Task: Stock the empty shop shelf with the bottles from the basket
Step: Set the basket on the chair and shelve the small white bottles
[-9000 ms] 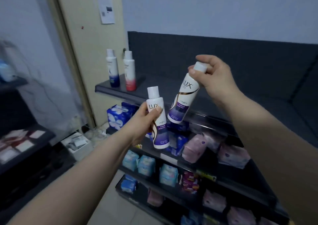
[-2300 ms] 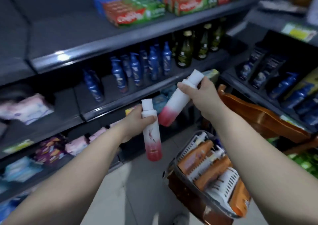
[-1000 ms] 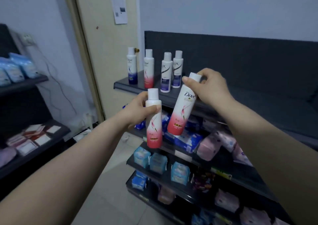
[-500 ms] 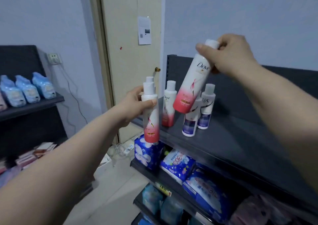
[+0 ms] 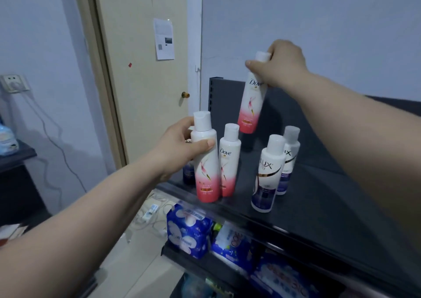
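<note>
My left hand [image 5: 182, 147] grips a white and pink Dove bottle [image 5: 206, 168] upright at the front left edge of the dark top shelf [image 5: 319, 197]. My right hand [image 5: 282, 63] holds a second pink Dove bottle [image 5: 250, 102] by its cap, hanging in the air above the shelf. On the shelf stand another pink Dove bottle [image 5: 229, 161], two white and purple Lux bottles [image 5: 267, 172] [image 5: 288, 158], and a blue-bottomed bottle [image 5: 188, 172] mostly hidden behind my left hand. The basket is out of view.
Below the top shelf, blue packs [image 5: 189, 231] fill a lower shelf. A beige door [image 5: 141, 81] with a paper notice [image 5: 164, 38] stands to the left. Cables and a power strip [image 5: 150, 213] lie on the floor. A dark rack [image 5: 16, 161] is at far left.
Both hands carried the pink bottles closer to the shelf. My left bottle came down to the shelf's front edge beside the standing Dove bottle; my right bottle now hangs above the back row.
</note>
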{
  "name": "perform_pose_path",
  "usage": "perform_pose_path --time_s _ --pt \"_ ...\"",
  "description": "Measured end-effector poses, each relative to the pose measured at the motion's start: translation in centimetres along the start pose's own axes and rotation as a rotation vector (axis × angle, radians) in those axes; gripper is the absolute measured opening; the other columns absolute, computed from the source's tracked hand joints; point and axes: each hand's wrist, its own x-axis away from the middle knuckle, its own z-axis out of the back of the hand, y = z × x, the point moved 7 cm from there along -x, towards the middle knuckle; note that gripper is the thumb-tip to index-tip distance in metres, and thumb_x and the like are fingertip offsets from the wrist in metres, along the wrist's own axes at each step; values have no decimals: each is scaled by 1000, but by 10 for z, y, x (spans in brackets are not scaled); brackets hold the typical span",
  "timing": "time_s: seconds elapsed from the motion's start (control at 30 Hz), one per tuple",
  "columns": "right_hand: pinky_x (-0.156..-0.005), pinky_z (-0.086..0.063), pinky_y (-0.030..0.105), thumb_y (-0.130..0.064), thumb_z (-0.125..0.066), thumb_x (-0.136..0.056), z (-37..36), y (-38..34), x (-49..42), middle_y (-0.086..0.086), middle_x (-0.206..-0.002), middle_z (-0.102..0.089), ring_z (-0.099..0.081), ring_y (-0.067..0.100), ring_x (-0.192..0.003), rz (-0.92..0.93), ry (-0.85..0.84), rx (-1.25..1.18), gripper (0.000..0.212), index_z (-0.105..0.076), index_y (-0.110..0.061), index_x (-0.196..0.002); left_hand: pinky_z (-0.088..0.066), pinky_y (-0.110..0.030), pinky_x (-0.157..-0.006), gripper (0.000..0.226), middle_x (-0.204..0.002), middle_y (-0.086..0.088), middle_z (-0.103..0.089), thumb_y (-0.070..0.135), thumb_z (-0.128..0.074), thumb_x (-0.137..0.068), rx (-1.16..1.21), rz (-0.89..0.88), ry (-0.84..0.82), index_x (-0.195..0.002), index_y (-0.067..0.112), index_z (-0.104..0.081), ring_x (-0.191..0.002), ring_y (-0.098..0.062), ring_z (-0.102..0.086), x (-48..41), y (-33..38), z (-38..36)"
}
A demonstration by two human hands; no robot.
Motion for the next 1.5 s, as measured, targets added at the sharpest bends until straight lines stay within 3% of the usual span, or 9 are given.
perform_pose_path --time_s 0.1,0.3,0.67,0.83,0.97,1.03,1.13,1.33,1.5 --pt "-59 -44 28 -45 -67 -75 -42 12 4 7 -86 -62 -62 28 -81 -19 -188 190 38 -55 -11 -88 -52 -27 -72 37 -112 -14 -66 8 -69 -86 -20 -13 -40 -119 20 -57 -98 -25 -63 -3 -9 1" --pt "-47 -39 24 -39 -68 -74 -81 31 18 4 -58 -60 -57 19 -54 -61 -426 336 32 -58 -9 -73 -56 -34 -84 36 -110 -7 -67 6 -70 -85 -14 -14 -72 -112 27 -58 -102 -26 -65 -4 -23 4" --pt "-48 -43 24 -49 -74 -72 -108 46 27 -1 -34 -54 -58 19 -45 -109 -558 352 45 -53 -10 -62 -51 -44 -96 41 -117 -8 -65 4 -71 -84 28 25 -81 -121 17 -57 -109 -29 -63 4 -36 3" --pt "-69 -54 32 -58 -69 -75 -95 39 30 8 -67 -68 -65 25 -66 -72 -562 402 53 -62 -5 -78 -55 -40 -90 46 -111 -7 -68 4 -73 -81 49 33 -69 -120 21 -54 -106 -29 -65 6 -35 6" --pt "-74 -49 30 -50 -65 -81 -51 -21 27 -1 -89 -67 -62 19 -82 244 -319 221 39 -68 -13 -95 -59 -34 -67 61 -102 -5 -71 5 -77 -77 95 30 -48 -125 22 -43 -87 -16 -71 2 -28 14" --pt "-73 -57 34 -48 -67 -79 -44 -57 48 0 -80 -71 -70 20 -74 356 -438 -77 31 -70 -20 -91 -54 -24 -60 68 -99 -4 -73 6 -79 -75 119 11 -43 -129 23 -40 -81 -12 -71 -3 -21 18" --pt "-64 -59 28 -51 -72 -71 -54 -89 84 -2 -77 -70 -70 13 -67 424 -692 -137 39 -69 -21 -95 -50 -21 -57 70 -88 -1 -73 7 -79 -75 140 -30 -51 -129 24 -38 -73 -9 -68 -9 -9 19" --pt "-76 -58 45 -24 -71 -85 -50 -100 82 3 -72 -70 -65 14 -64 438 -655 -72 16 -71 -10 -90 -58 -40 -70 69 -100 -9 -73 14 -83 -71 172 -118 -14 -124 27 -41 -85 -22 -69 -20 10 21" --pt "-74 -60 36 -18 -68 -86 9 -89 44 20 -87 -72 -67 15 -64 373 -420 -144 13 -72 -7 -91 -54 -28 -79 39 -99 9 -66 42 -74 -76 134 -259 138 -110 35 -56 -87 0 -66 -30 28 43"
